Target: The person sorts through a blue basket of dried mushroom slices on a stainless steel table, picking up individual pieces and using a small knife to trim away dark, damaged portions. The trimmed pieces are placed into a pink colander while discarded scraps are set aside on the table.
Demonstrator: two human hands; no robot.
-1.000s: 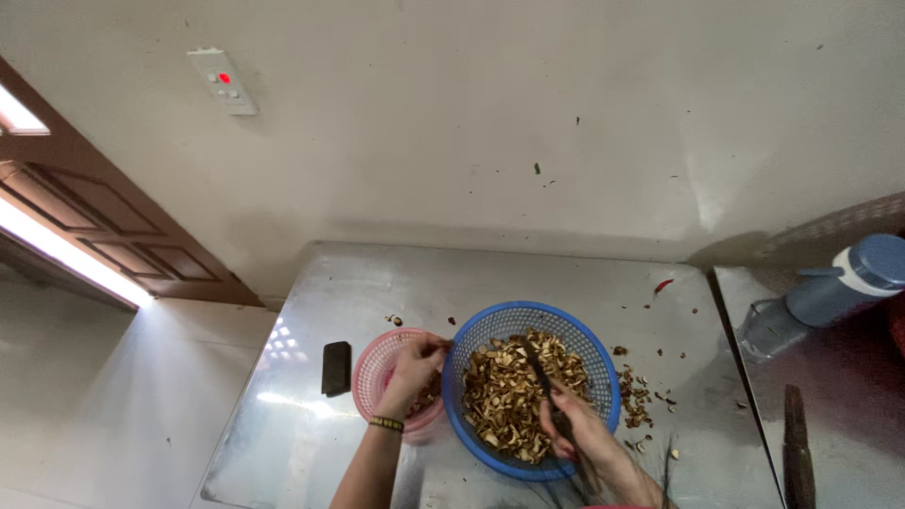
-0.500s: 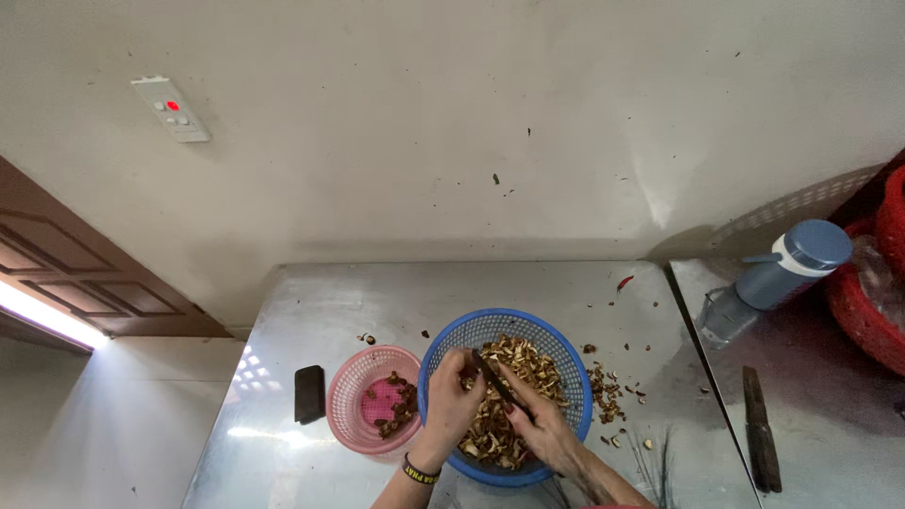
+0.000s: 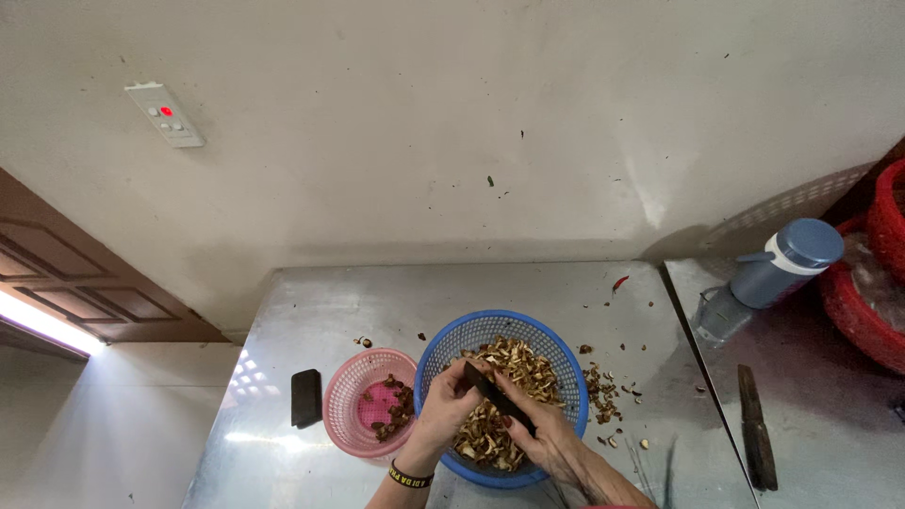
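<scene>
We look down on a steel table (image 3: 311, 311) and both our hands meet above the blue basket (image 3: 566, 363), which is full of brown dried pieces (image 3: 528, 363). Our right hand (image 3: 547, 434) is closed around the handle of a dark knife (image 3: 495, 396); the blade runs on a slant, from low on the right up toward the upper left, and its tip ends just beside the fingers of our left hand (image 3: 443, 410). The left hand has its fingers curled together, and it seems to pinch one small brown piece at the knife tip, but the piece itself is too small for us to tell surely. So the thing we work on lies directly between the two hands, over the left half of the blue basket, and the left hand is the nearer one to it. The pink basket (image 3: 353, 377) stands touching the blue one on its left side, close under the left wrist, and holds only a few dark scraps. Some crumbs (image 3: 603, 391) lie on the table to the right of the blue basket. A black flat object (image 3: 305, 398) rests just left of the pink basket. Well apart on the right are a blue bottle (image 3: 773, 278), another knife (image 3: 754, 438) and a red basket (image 3: 867, 302).
</scene>
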